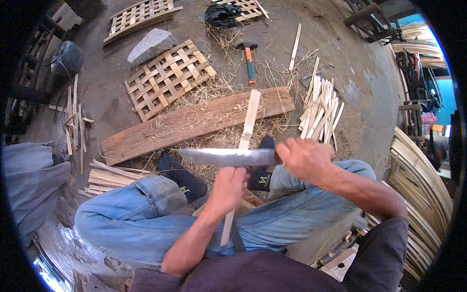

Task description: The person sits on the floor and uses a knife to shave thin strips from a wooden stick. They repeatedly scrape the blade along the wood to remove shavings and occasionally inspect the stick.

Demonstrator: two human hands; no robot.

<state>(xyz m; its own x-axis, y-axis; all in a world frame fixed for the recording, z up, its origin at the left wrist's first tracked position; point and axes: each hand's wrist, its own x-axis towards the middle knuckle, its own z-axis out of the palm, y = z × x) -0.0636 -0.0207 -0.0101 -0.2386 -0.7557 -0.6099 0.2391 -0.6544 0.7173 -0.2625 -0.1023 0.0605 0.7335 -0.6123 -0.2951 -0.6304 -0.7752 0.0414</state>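
My right hand (306, 156) is closed round the handle of a large knife (228, 157). Its broad blade points left and lies across a pale bamboo strip (249, 119). Just below the blade, my left hand (229, 187) grips that strip, and its lower end shows beneath the hand, over my lap. The strip's far end reaches over a worn wooden plank (194, 121) lying on the ground ahead of my feet. Whether the blade's edge cuts into the strip cannot be made out.
Beyond the plank lie a woven bamboo panel (168, 78), a grey stone (152, 45) and an orange-handled hammer (250, 64), among curly shavings. A pile of split strips (321, 107) lies to the right, a bundle (112, 177) to the left. Long bamboo slats (423, 194) line the right side.
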